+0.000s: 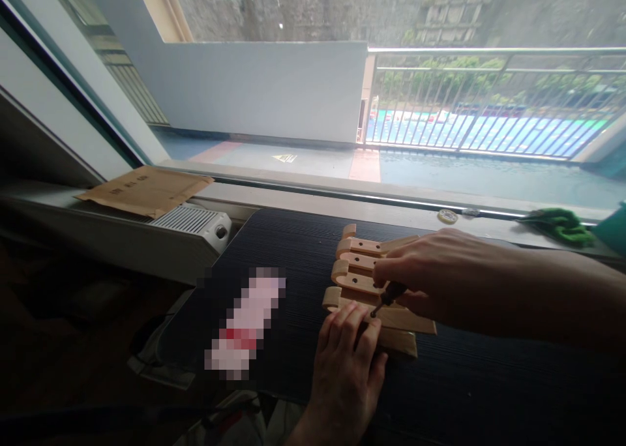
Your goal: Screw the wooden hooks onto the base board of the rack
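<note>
Presently, right hand (425,267): fingers closed around a dark-handled screwdriver (389,295), pinching it low, the wrist entering from the right
Screwdriver: slanted, its shaft running down to the nearest slat (407,320) just beside my left fingertips; I judge that it would bite best standing square to the wood
Left hand (345,368): fingers bent and slightly parted, laid over the nearest slat; whether they grip it or merely press, I cannot tell
Wooden assembly (364,283): on the desk (489,387), under and beyond my left hand, a row of pale slats with curled ends toward the left
Dark dots (355,280): seated along the further slats; too small for me to tell screw heads from holes
Lower strip (402,343): showing on the near side of the nearest slat; firm downward pressure should stop both from shifting, in my judgement
Left fingertips: very close to the tool's tip; I would do well to set them off its line, then turn slowly with an even push
</note>
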The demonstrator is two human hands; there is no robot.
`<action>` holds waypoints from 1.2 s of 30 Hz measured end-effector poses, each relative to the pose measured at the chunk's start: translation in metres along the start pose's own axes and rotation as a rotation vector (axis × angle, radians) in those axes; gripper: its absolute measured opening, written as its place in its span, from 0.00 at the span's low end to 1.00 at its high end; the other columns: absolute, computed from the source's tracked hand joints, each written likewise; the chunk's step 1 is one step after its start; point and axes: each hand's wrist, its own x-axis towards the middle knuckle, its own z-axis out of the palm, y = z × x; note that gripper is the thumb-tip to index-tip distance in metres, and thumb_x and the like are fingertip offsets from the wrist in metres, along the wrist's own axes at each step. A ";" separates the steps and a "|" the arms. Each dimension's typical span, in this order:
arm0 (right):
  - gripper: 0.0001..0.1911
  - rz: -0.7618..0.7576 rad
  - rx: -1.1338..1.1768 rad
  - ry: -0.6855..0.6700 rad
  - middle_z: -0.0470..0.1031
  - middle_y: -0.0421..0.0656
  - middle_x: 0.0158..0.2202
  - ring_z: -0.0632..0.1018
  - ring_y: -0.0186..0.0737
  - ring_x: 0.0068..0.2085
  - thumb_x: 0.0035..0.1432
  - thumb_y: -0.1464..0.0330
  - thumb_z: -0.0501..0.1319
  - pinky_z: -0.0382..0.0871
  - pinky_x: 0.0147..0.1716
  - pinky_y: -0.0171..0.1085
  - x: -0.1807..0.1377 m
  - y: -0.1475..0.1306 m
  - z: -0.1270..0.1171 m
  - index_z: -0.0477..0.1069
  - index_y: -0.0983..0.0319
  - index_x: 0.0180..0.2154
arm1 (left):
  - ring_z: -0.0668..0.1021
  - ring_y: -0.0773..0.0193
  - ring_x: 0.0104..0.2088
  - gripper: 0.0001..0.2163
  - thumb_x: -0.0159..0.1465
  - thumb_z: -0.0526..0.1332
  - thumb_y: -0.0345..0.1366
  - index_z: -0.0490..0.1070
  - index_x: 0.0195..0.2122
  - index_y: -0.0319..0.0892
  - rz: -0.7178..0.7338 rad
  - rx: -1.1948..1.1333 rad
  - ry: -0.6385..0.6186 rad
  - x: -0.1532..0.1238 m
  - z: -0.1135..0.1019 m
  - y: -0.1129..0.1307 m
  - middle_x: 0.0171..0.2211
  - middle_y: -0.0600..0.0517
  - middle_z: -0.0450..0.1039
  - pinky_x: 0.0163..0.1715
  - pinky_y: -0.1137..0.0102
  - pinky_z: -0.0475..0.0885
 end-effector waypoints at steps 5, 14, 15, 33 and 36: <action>0.11 -0.115 -0.056 0.038 0.75 0.43 0.33 0.74 0.38 0.34 0.56 0.78 0.54 0.63 0.34 0.35 0.000 0.007 0.005 0.72 0.61 0.35 | 0.65 0.56 0.58 0.15 0.64 0.57 0.33 0.67 0.52 0.43 -0.011 0.002 0.006 -0.001 0.001 0.000 0.55 0.47 0.66 0.58 0.57 0.58; 0.11 -0.080 -0.018 0.060 0.76 0.44 0.34 0.75 0.38 0.36 0.56 0.78 0.55 0.64 0.35 0.34 0.012 -0.001 0.006 0.72 0.61 0.38 | 0.65 0.56 0.59 0.15 0.64 0.57 0.33 0.67 0.53 0.43 -0.011 -0.004 -0.009 0.000 0.001 -0.001 0.55 0.47 0.67 0.58 0.56 0.58; 0.11 -0.070 -0.018 0.070 0.76 0.44 0.34 0.76 0.39 0.36 0.56 0.77 0.55 0.64 0.35 0.34 0.011 -0.002 0.006 0.72 0.61 0.38 | 0.65 0.56 0.59 0.15 0.64 0.57 0.33 0.67 0.53 0.43 -0.010 -0.006 -0.007 0.000 0.001 -0.001 0.55 0.47 0.67 0.58 0.56 0.58; 0.09 -0.106 -0.043 0.067 0.75 0.42 0.31 0.73 0.36 0.32 0.55 0.79 0.55 0.63 0.34 0.35 0.003 0.008 0.015 0.71 0.62 0.31 | 0.65 0.56 0.59 0.15 0.64 0.58 0.33 0.67 0.53 0.43 -0.021 -0.001 -0.009 -0.003 0.003 -0.001 0.55 0.46 0.67 0.58 0.56 0.57; 0.09 -0.099 -0.066 0.074 0.74 0.42 0.30 0.73 0.36 0.32 0.54 0.80 0.56 0.62 0.33 0.34 0.004 0.006 0.016 0.71 0.62 0.30 | 0.65 0.55 0.58 0.15 0.64 0.57 0.33 0.67 0.53 0.42 -0.007 -0.003 0.004 -0.001 0.002 -0.001 0.55 0.46 0.67 0.58 0.56 0.58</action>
